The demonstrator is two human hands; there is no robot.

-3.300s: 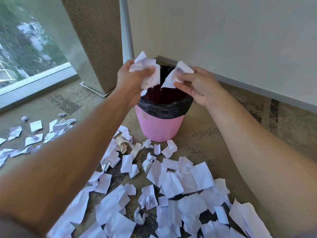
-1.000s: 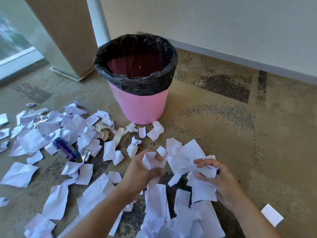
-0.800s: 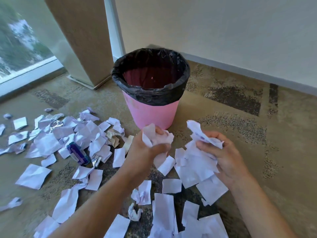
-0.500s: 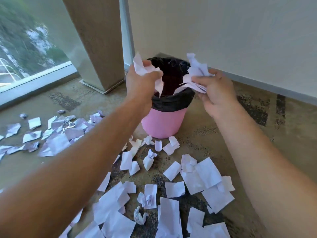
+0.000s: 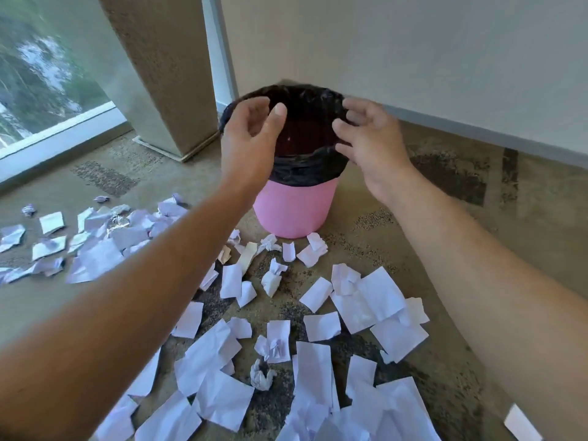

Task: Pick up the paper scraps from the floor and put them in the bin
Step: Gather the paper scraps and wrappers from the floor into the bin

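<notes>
Patterned carpet [image 5: 397, 173] runs up to a pale wall [image 5: 413, 58], with a window [image 5: 41, 68] and a textured pillar [image 5: 162, 68] at the far left. Over it, both hands hang empty above the mouth of the bin: the left hand [image 5: 251, 141] has its fingers loosely spread with the thumb raised, and the right hand [image 5: 369, 138] likewise has relaxed, parted fingers, neither holding any paper. Between and just below them stands the pink bin [image 5: 296, 211], upright, lined with a black bag [image 5: 305, 173] folded over its rim; its dark inside shows no scraps that can be made out. Around the foot of the bin and toward the camera, white paper scraps [image 5: 366, 300] lie scattered on the carpet, some flat, some crumpled, a few overlapping. Another cluster of scraps [image 5: 95, 249] lies farther left, partly hidden behind the left forearm. One lone piece [image 5: 521, 424] sits apart at the lower right.
</notes>
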